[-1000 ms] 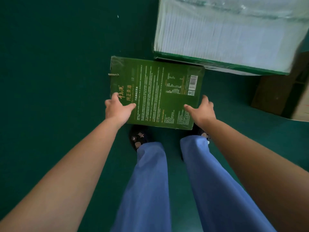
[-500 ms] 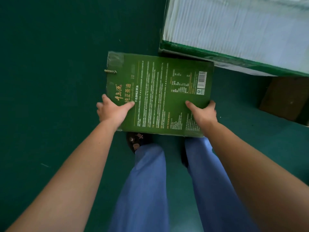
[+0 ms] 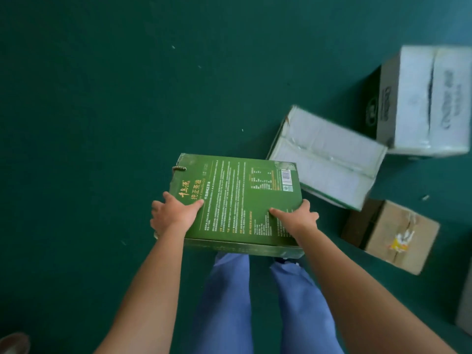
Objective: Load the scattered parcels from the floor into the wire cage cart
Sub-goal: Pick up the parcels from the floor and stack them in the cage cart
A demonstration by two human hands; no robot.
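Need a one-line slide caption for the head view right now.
Both hands, left hand and right hand, grip a flat green printed carton above the green floor.

The scene is dimly and evenly lit, with a cool green cast thrown over everything by the floor. No single light source can be picked out; shadows are soft, and a darker patch is seen under the green box, held by the left hand and the right hand. Its fine print is rendered reasonably sharp near the centre. Motion blur is smeared across the white carton at upper right, its markings unreadable, and the flat white parcel is softened too. A pale sheen is caught on both white tops. Wide-angle stretching is noticed along the forearms and frame edges, and the corners are darkened
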